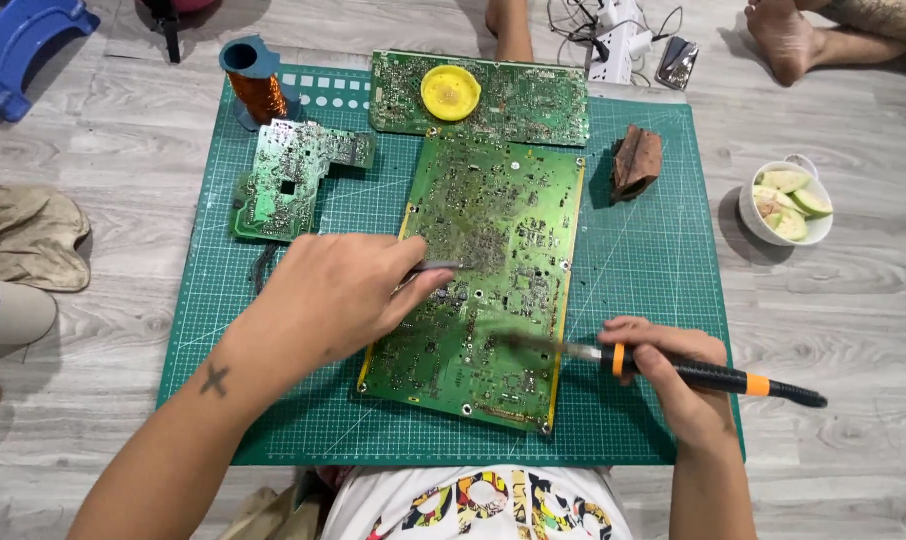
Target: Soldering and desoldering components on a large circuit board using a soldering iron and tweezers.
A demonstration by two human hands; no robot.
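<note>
1. Tweezers (435, 267) sit pinched in the left hand (343, 290), fingers closed narrow around them; the tips point toward 3 o'clock, over the middle of the large green circuit board (493, 270).
2. Right hand (663, 365) is wrapped around a black-and-orange soldering iron (693, 372). Its long axis runs from 4 o'clock at the handle to 10 o'clock at the tip, which rests on the lower part of the board, just beside the left hand.
3. The board lies lengthwise from 12 to 6 o'clock on a green cutting mat (653, 260); both tools meet over it, the tweezers higher up.
4. At 12 o'clock a second board (533, 100) carries a round yellow cap (451, 92); a smaller board (293, 175) lies at 10 o'clock, under a spool of copper wire (258, 90).
5. At 2 o'clock sits a brown lump (636, 160); off the mat at 3 o'clock, a white bowl (753, 222) holds pale green fruit slices.
</note>
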